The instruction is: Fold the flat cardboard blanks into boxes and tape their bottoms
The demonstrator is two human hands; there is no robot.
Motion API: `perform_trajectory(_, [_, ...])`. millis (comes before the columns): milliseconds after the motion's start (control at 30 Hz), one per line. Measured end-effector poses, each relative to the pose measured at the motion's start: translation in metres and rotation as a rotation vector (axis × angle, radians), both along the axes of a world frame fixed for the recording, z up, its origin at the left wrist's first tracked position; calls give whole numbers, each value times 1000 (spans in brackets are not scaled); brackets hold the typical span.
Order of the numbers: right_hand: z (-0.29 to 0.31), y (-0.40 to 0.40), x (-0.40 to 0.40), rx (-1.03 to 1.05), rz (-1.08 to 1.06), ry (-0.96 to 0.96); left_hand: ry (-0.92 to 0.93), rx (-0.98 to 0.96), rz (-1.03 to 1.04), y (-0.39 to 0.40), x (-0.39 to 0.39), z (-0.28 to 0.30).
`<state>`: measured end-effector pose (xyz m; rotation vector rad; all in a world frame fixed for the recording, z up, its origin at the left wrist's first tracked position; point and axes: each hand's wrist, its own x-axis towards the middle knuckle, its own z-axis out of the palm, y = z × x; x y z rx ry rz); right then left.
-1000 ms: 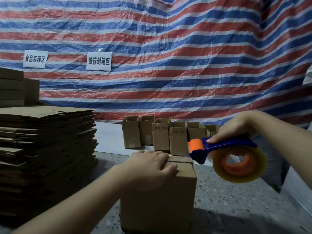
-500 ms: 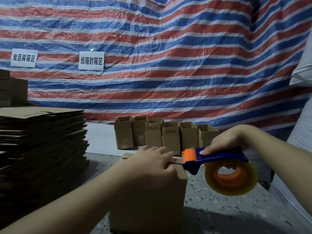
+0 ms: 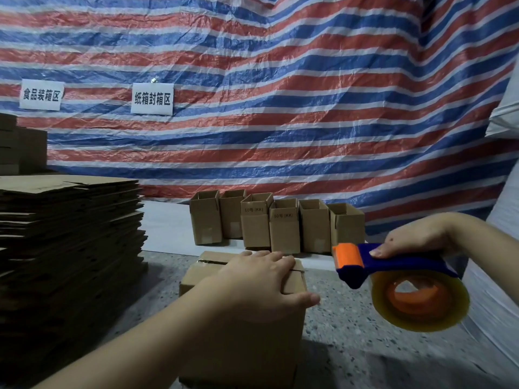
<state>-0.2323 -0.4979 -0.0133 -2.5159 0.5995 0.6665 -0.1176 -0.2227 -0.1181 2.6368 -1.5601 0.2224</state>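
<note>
Left hand [image 3: 261, 279] fingers flat on box [image 3: 241, 332]; right hand [image 3: 415, 240] fingers grasping tape dispenser [image 3: 393, 279].

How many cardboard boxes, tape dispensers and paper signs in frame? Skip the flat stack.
Open boxes in the back row: 6
Box under the left hand: 1
Tape dispenser, held in the right hand: 1
Paper signs on the tarp: 2
Total: 10

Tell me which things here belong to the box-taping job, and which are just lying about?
In use: box under left hand; tape dispenser in right hand; flat blanks; finished boxes.
Lying about: striped tarp; two paper signs.
</note>
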Motion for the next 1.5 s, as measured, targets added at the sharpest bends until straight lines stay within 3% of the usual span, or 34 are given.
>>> perform_trajectory(233, [-7, 39, 11, -449, 67, 57, 22, -1, -12, -2, 1, -2])
perform_trajectory(433, [-13, 75, 29, -568, 55, 79, 23, 20, -26, -3, 3, -3])
perform_trajectory(567, [-51, 77, 21, -791, 93, 132, 20, 1, -27, -3, 4, -4])
perform_trajectory(667, [-94, 60, 4, -664, -60, -62, 13, 3, -29, -3, 5, -5])
perform_trajectory(767, [-119, 51, -12, -664, -137, -230, 7, -5, -29, -4, 5, -5])
perform_trajectory(1133, [-192, 61, -38, -724, -281, -516, -2, 7, -51, -3, 2, -2])
perform_trajectory(1500, [-198, 72, -47, -763, -323, -473, 21, 11, -46, -5, 3, -2])
